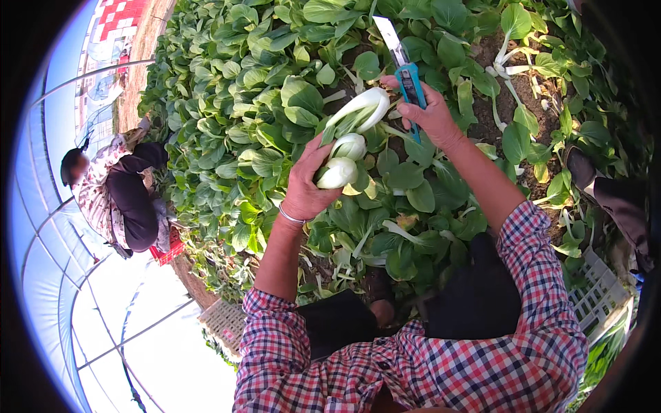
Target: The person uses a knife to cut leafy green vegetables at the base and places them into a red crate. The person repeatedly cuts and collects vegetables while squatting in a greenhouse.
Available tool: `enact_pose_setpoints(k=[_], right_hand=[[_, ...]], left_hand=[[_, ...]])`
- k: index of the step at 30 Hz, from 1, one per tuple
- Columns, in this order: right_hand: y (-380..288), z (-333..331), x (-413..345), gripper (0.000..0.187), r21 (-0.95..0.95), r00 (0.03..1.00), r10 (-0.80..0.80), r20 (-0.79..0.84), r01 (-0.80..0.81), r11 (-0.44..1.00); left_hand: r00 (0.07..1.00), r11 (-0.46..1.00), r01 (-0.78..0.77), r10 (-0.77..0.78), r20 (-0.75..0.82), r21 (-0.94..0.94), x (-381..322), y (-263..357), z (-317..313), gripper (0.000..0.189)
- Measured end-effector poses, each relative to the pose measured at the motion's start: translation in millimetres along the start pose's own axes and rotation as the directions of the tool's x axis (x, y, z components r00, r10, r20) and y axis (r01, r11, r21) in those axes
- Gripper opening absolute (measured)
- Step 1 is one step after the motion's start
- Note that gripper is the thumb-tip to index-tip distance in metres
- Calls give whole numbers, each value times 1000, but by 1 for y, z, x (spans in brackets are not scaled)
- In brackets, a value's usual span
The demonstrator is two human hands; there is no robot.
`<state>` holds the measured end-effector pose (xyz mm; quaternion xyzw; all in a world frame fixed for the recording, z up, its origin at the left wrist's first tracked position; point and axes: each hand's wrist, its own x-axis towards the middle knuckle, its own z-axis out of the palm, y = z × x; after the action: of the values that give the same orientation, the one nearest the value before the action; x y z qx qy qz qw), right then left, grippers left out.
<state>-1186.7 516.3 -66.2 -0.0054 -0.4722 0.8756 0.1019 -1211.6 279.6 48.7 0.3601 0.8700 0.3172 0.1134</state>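
Observation:
My left hand (310,178), with a bangle at the wrist, grips several heads of bok choy (338,173), their pale bases turned towards my other hand. A teal snap-off utility knife (411,85) is in my right hand (428,111), its broad blade out and pointing up and away from me. The knife is a little to the right of the greens, not touching them. Below both hands, leafy bok choy plants (408,175) cover the soil, with some loose leaves lying among them.
Dense standing bok choy (232,118) fills the left and far side. Trimmed leaves and stalks (501,67) lie on bare soil at right. Plastic crates stand at lower left (224,322) and lower right (599,289). One co-worker crouches at far left by a red crate (170,248); another person's leg shows at right.

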Motion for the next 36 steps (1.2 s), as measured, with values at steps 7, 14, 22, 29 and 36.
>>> enact_pose_setpoints(k=[7, 14, 22, 29, 36], right_hand=[[-22, 2, -9, 32, 9, 984, 172, 41, -172, 985], [-14, -14, -23, 34, 51, 944, 313, 102, -319, 946], [32, 29, -47, 29, -85, 939, 340, 56, -334, 939], [54, 12, -42, 27, -193, 901, 434, -6, -427, 884], [102, 14, -11, 27, -584, 847, 532, -17, -440, 682]], left_hand=[[859, 470, 470, -439, 264, -747, -27, 10, 0, 64], [907, 428, 388, -332, 258, -816, -23, -6, -10, 68], [765, 175, 468, -571, 298, -866, -34, 12, 85, 63], [737, 456, 660, -548, 395, -597, -12, -1, 28, 49], [736, 878, -6, -320, 597, 478, 63, -39, 15, 70]])
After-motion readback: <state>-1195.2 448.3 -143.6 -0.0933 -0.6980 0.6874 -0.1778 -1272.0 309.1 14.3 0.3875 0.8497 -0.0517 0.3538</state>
